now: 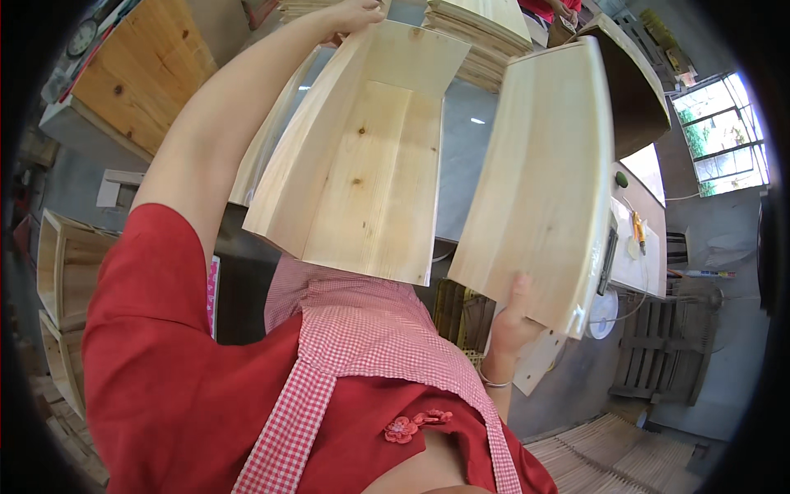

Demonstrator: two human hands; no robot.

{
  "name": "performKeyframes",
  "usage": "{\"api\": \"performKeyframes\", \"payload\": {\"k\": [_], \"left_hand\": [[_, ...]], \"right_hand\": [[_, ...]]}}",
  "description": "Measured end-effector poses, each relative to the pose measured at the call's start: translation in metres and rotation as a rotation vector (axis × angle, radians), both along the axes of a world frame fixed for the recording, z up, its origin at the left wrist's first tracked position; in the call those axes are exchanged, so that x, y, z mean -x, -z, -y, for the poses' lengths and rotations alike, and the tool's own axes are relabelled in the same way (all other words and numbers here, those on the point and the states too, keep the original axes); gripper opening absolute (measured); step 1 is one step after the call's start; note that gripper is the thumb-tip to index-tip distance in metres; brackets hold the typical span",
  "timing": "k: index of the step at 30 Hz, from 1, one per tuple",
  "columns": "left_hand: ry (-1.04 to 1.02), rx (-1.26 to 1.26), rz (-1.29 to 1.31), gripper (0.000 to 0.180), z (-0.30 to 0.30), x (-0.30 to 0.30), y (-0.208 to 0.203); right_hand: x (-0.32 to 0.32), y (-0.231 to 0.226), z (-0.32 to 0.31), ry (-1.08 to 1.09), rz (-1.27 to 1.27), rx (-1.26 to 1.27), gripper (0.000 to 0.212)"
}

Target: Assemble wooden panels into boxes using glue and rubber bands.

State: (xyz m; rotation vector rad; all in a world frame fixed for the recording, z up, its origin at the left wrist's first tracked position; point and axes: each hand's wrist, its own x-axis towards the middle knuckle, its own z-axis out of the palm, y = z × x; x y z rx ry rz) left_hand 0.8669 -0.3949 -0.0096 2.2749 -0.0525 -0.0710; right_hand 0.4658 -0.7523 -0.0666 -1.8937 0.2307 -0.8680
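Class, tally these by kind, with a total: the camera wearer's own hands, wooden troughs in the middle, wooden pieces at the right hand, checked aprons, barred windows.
Bare left hand and bare right hand: 2
Open, angled pale wooden trough: 1
Long, broad-faced pale wooden piece: 1
Red-and-white checked cloth apron: 1
Bright barred window: 1
Total: 6

Single head view, left camera of the worn pair. We look steeply down and forward, picture upright. Our red shirt (177,370) and checked apron (383,342) fill the lower part, very close; the wooden box (370,177) lies near, mid-view. Wide fisheye: edges bow, dark rim around. Window (724,136) sits far off, upper right, slanted.
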Motion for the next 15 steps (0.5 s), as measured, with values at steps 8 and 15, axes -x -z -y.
{"api": "performKeyframes", "payload": {"k": [8, 15], "left_hand": [[0.32, -0.395, 0.235, 0.052, -0.007, -0.095, 0.051], [0.376, -0.642, 0.325, 0.034, -0.004, -0.147, 0.082]], "right_hand": [[-0.021, 0.006, -0.01, -0.228, -0.165, -0.028, 0.034], [-0.021, 0.006, -0.022, -0.27, -0.266, 0.092, 0.028]]}}
